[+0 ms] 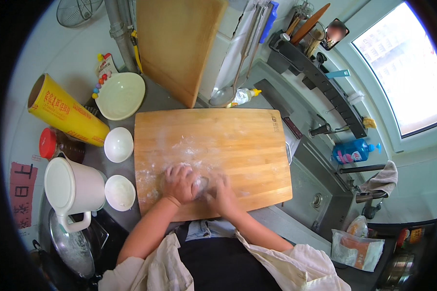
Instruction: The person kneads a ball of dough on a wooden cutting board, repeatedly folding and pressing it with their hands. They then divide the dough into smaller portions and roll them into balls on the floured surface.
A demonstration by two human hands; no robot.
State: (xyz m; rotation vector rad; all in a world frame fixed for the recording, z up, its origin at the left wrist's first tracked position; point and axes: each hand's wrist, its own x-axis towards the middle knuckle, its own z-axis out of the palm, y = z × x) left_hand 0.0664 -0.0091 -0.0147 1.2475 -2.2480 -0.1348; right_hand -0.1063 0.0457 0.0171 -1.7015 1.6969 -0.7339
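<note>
A wooden cutting board (218,145) dusted with white flour lies before me. Over its lower left part, my left hand (182,183) is curled on a small pale lump (203,184) that looks like dough; much of the lump is hidden under the fingers. My right hand (223,194) is close beside the lump on the right, its fingers blurred by motion. Whether the right fingers touch the lump, I cannot tell. Most of the loose flour lies around and above my left hand.
Left of the board stand two small white bowls (119,144), a lidded white jug (74,187), a yellow cardboard tube (69,112) and a pale green dish (122,95). A cleaver (275,100) lies beyond the right corner, near the sink (306,189). Another board (178,43) leans behind.
</note>
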